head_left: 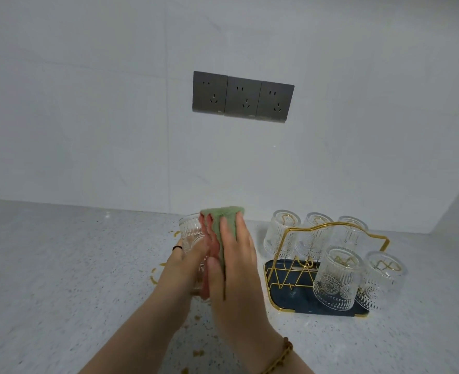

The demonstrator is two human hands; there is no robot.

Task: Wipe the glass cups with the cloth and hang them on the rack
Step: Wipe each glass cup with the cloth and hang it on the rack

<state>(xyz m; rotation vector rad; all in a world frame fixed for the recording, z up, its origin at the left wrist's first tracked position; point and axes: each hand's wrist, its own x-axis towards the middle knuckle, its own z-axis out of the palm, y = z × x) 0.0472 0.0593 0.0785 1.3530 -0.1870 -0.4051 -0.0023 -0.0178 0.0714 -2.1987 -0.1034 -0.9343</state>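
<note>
Above counter (61, 265): left hand (188, 263) curled round glass cup (189, 233); right hand (236, 265), fingers (227, 228) straight, presses cloth (217, 220).

Home kitchen: speckled stone countertop (61, 265), tiled wall, triple wall sockets (243, 97).

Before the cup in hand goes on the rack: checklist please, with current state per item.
1. Grip: left hand holds the glass cup off the counter. Ok.
2. Cloth off the cup: right hand presses the green cloth against it. Not ok.
3. Free spot: five hung cups are on the rack, and its front-left corner holds none. Ok.
4. Cup wiped dry: hands and cloth cover most of it. Cannot tell.
5. Counter clean: brown specks lie below the hands. Not ok.
</note>
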